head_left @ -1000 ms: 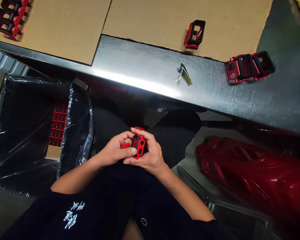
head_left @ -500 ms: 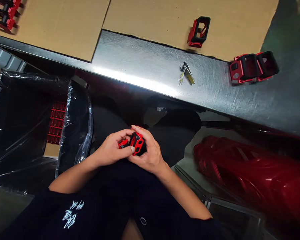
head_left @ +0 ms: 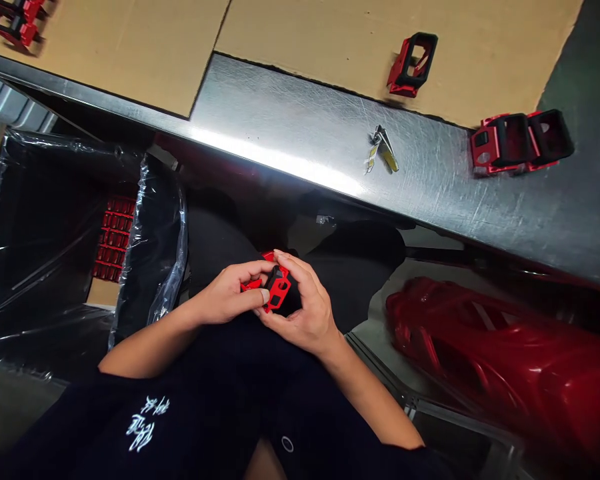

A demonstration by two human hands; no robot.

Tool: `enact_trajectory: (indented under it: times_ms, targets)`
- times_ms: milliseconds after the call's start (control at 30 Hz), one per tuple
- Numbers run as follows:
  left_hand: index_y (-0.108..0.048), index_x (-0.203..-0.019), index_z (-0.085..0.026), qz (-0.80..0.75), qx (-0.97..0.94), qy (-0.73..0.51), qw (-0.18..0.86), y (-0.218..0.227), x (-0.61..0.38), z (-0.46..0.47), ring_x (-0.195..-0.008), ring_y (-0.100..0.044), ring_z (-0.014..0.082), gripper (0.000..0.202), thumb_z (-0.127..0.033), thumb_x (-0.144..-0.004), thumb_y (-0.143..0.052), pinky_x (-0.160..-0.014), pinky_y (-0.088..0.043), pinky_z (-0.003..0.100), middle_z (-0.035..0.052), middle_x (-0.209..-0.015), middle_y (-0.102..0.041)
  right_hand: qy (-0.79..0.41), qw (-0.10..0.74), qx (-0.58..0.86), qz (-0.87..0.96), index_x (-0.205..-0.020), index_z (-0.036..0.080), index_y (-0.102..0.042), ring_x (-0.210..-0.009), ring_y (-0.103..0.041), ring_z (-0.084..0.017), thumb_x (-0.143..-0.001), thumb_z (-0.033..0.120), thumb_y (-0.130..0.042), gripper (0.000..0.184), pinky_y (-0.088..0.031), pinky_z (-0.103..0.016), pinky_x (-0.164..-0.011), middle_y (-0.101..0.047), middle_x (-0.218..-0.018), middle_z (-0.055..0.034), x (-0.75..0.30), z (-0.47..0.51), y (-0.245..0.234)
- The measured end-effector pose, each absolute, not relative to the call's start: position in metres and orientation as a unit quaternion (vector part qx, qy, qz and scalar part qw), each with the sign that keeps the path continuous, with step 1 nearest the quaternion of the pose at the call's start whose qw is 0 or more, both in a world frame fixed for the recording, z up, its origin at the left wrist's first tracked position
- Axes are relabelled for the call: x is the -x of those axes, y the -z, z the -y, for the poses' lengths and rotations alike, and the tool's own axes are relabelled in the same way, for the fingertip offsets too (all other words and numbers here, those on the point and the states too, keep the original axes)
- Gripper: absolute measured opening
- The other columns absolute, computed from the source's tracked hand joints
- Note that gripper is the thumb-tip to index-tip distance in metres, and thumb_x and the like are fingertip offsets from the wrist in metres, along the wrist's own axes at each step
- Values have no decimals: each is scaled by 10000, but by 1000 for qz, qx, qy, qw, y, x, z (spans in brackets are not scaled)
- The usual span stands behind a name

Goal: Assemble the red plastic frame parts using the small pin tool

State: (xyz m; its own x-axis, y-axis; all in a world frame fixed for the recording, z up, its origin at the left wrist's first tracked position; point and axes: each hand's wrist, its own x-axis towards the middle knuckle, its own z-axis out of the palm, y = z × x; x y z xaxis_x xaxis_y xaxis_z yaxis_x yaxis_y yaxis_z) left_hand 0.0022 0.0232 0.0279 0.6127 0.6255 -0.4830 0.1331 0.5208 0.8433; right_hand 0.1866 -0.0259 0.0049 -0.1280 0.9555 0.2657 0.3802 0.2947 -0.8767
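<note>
We see the left hand (head_left: 225,298) and the right hand (head_left: 304,311) close together at the lower middle of the frame. Both are half closed and have hold of a small red and black bracket (head_left: 276,287), which they keep above the lap. The left thumb presses on its side, and the right hand curls over it from the other side.

We judge this bracket is light and stiff, and its smooth surface may slip a little. The outer red frame seems the best place to take hold.

Similar brackets (head_left: 413,65) lie on a cardboard sheet (head_left: 330,33) at upper right. A steel table (head_left: 290,107) crosses the frame, with a small metal clipper (head_left: 383,148) on it. At left, a plastic-lined bin (head_left: 45,227) holds red parts (head_left: 113,239).
</note>
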Motion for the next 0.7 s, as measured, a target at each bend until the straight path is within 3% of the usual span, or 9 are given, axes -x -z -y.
enact_trajectory:
  times_ms: [300,700]
  targets:
    - [-604,-1343,-154,-393,-381,-162,821,-24,-4,-18,-640,-546,120,607,-507,-864,-723,-625,-422,246,35,-810,-655,-418,411,501,637,-1476,251,-482,-1312,-619,-307,-759,309,-876,820,-552,-520,-1091,-627,-1422,-151,-193,29,-6]
    - [-572,-1284,-191,-412,-427,-172,786,-21,1,-12,-623,-461,84,548,-492,-864,-753,-620,-389,226,-51,-736,-509,-465,424,491,602,-1455,269,-503,-1345,-597,-302,-732,336,-905,830,-512,-516,-1133,-607,-1449,-143,-192,30,0]
